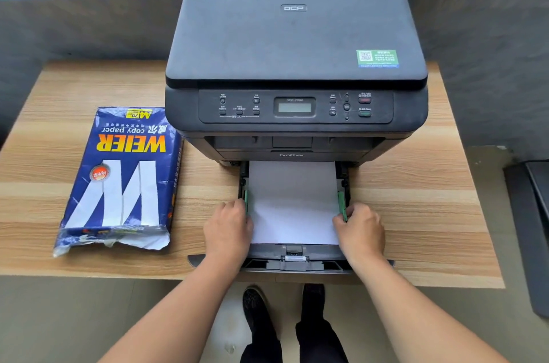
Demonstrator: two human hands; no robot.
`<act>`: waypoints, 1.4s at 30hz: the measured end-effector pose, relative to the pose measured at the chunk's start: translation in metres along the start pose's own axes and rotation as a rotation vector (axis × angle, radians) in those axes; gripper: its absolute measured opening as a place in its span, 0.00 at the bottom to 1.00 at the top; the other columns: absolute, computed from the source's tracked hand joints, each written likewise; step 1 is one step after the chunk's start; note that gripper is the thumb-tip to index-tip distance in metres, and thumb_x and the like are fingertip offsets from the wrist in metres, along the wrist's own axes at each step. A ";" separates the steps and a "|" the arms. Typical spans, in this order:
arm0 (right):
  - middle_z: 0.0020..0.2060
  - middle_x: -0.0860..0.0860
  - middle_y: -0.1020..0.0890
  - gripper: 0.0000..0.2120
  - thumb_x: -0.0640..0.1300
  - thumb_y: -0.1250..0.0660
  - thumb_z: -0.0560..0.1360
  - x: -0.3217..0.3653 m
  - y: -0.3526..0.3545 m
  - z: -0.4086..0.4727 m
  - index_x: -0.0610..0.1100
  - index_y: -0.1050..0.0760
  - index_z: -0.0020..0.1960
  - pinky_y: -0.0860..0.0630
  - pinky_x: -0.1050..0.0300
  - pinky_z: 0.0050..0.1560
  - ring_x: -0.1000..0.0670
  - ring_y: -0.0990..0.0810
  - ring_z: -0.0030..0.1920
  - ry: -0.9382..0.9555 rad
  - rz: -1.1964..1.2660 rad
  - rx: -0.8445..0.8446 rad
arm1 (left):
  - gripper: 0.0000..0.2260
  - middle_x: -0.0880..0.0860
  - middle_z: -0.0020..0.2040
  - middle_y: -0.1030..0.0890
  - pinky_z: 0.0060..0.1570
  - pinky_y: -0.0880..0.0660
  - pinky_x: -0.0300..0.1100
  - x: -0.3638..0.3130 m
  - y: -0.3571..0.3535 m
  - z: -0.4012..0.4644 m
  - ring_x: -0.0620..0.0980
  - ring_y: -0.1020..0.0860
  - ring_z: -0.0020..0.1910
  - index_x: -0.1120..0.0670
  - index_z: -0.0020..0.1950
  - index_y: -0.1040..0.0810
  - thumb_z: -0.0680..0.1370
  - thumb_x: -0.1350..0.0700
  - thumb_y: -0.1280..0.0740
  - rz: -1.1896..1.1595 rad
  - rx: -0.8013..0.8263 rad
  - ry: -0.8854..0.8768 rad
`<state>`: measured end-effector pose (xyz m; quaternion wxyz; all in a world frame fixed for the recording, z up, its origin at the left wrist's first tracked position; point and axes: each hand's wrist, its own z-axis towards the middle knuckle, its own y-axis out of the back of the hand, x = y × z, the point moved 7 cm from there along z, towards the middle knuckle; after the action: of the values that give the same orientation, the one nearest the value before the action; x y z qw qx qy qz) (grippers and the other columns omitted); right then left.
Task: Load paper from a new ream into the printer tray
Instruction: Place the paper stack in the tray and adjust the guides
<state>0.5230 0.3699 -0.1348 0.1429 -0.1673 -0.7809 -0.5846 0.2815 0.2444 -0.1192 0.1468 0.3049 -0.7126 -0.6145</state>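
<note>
At the near edge of the wooden surface (416,184), the left hand (227,227) and right hand (361,227) pinch their fingers on the green side guides (341,205) flanking white paper (292,202) in the pulled-out tray (294,264), with the torn-open ream (121,178) left of the printer (294,50).

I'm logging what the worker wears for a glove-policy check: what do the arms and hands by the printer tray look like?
Both forearms are bare, with no sleeves in view. The left hand and right hand carry no gloves, and no rings, watch or wristband are visible.
</note>
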 end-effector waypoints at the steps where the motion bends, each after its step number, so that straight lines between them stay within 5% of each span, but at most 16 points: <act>1: 0.39 0.40 0.18 0.06 0.42 0.32 0.71 -0.001 0.001 0.001 0.39 0.22 0.43 0.28 0.52 0.36 0.39 0.25 0.39 0.005 -0.008 0.001 | 0.05 0.54 0.35 0.21 0.25 0.38 0.44 0.001 -0.002 0.000 0.57 0.24 0.41 0.57 0.39 0.25 0.69 0.59 0.30 0.018 -0.008 -0.023; 7: 0.38 0.42 0.21 0.05 0.40 0.33 0.71 -0.003 0.001 -0.001 0.38 0.26 0.40 0.33 0.53 0.35 0.42 0.29 0.35 0.073 -0.002 -0.044 | 0.06 0.57 0.35 0.22 0.28 0.33 0.49 -0.003 -0.001 -0.004 0.58 0.27 0.39 0.58 0.39 0.24 0.66 0.61 0.28 0.120 -0.096 -0.155; 14: 0.39 0.44 0.23 0.04 0.39 0.32 0.70 -0.006 0.002 0.001 0.39 0.26 0.41 0.35 0.53 0.36 0.43 0.30 0.35 0.076 0.049 -0.057 | 0.09 0.57 0.49 0.27 0.28 0.28 0.47 0.006 0.004 -0.004 0.57 0.27 0.41 0.58 0.45 0.21 0.66 0.58 0.27 -0.002 -0.105 -0.083; 22: 0.42 0.41 0.20 0.04 0.40 0.32 0.72 -0.010 0.000 0.005 0.39 0.25 0.44 0.31 0.52 0.37 0.42 0.28 0.38 0.063 0.053 -0.025 | 0.14 0.53 0.52 0.21 0.25 0.32 0.46 0.013 -0.006 -0.012 0.63 0.22 0.28 0.54 0.55 0.22 0.71 0.52 0.28 -0.040 -0.025 -0.035; 31: 0.41 0.42 0.19 0.04 0.41 0.33 0.73 -0.008 0.001 0.005 0.41 0.24 0.42 0.30 0.53 0.36 0.41 0.26 0.35 0.070 0.041 -0.021 | 0.11 0.59 0.52 0.26 0.34 0.29 0.50 0.006 -0.010 -0.014 0.62 0.23 0.37 0.58 0.53 0.20 0.71 0.60 0.30 -0.159 -0.028 0.060; 42: 0.40 0.45 0.16 0.04 0.45 0.33 0.73 -0.012 -0.002 0.005 0.44 0.23 0.43 0.27 0.53 0.36 0.40 0.22 0.37 0.065 0.026 -0.016 | 0.16 0.56 0.59 0.29 0.40 0.25 0.52 0.006 -0.014 -0.018 0.60 0.23 0.49 0.57 0.61 0.23 0.76 0.52 0.33 -0.190 0.010 0.068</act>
<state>0.5332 0.3727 -0.1432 0.1744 -0.1593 -0.7691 -0.5939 0.2908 0.2259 -0.1306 0.1102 0.3926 -0.6782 -0.6113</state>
